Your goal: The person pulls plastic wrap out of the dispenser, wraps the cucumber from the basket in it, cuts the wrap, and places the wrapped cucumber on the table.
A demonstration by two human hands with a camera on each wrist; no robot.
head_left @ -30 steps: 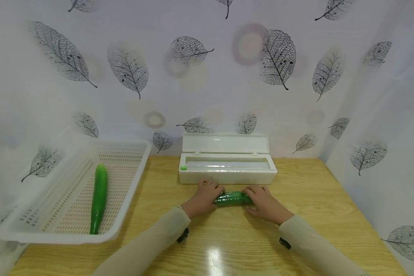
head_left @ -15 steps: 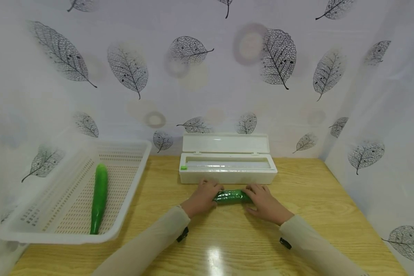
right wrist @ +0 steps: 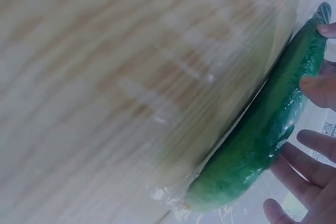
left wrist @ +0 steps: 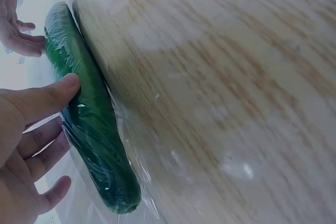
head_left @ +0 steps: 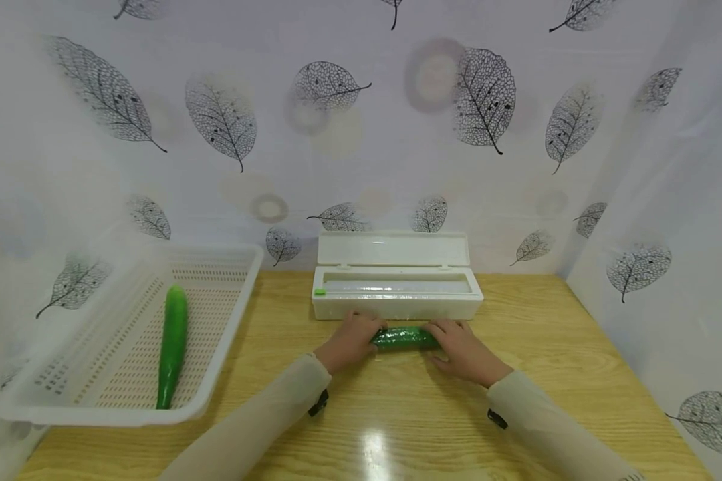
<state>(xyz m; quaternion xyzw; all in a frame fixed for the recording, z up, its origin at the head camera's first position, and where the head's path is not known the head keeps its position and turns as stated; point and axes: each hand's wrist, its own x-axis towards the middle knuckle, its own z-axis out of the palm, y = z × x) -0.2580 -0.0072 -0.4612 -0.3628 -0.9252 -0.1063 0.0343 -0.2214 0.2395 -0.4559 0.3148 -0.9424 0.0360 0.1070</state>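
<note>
A green cucumber (head_left: pixel 404 339) wrapped in clear plastic film lies crosswise on the table in the head view, in front of the white box. My left hand (head_left: pixel 351 342) holds its left part. In the left wrist view the thumb presses on top of the wrapped cucumber (left wrist: pixel 100 124), fingers along its far side. My right hand (head_left: pixel 464 354) grips the right part. The right wrist view shows thumb and fingers along the cucumber (right wrist: pixel 262 129). Loose film (right wrist: pixel 168 195) sticks out past its end onto the table.
A white cling film dispenser (head_left: pixel 397 308) with its lid (head_left: pixel 394 250) raised stands just behind the hands. At the left, a white perforated basket (head_left: pixel 228 347) holds another cucumber (head_left: pixel 173 344). A leaf-patterned curtain (head_left: pixel 385 147) backs the wooden table (head_left: pixel 433 434).
The wrapped cucumber has shifted slightly away from me, toward the dispenser, between both hands. The fingers stay on it; the basket and dispenser have not moved.
</note>
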